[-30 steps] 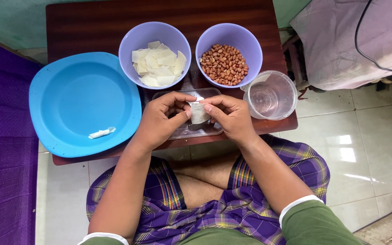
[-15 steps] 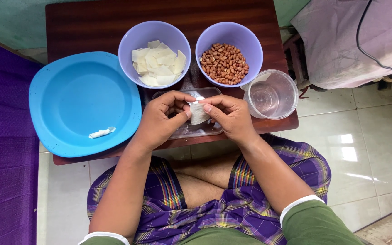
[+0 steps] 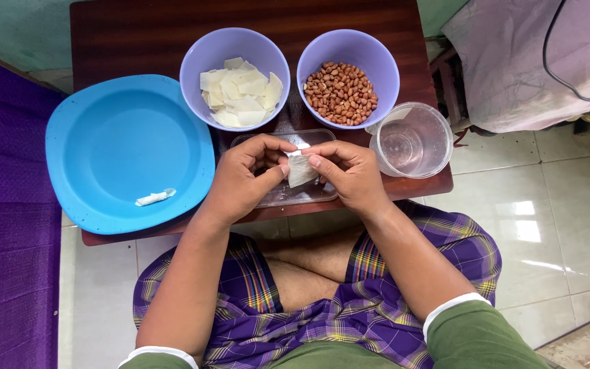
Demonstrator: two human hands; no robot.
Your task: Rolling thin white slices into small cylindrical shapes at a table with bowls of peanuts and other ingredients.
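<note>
Above clear tray [image 3: 288, 195], left hand [image 3: 244, 179] and right hand [image 3: 349, 174], each grip pinching white wrapper [image 3: 300, 169], bowls behind.

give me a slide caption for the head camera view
Both hands, left hand and right hand, pinch a small white wrapper over a clear tray, beside a blue plate.

Your pale wrapper sheet [image 3: 300, 169]: thin, whitish, roughly square, tilted, one corner pointing to 5 o'clock. It's pinched between your left hand [image 3: 244, 179] at 9 o'clock and right hand [image 3: 349, 174] at 3 o'clock, raised over a clear flat tray [image 3: 283, 196] near the worktop's front edge.
</note>
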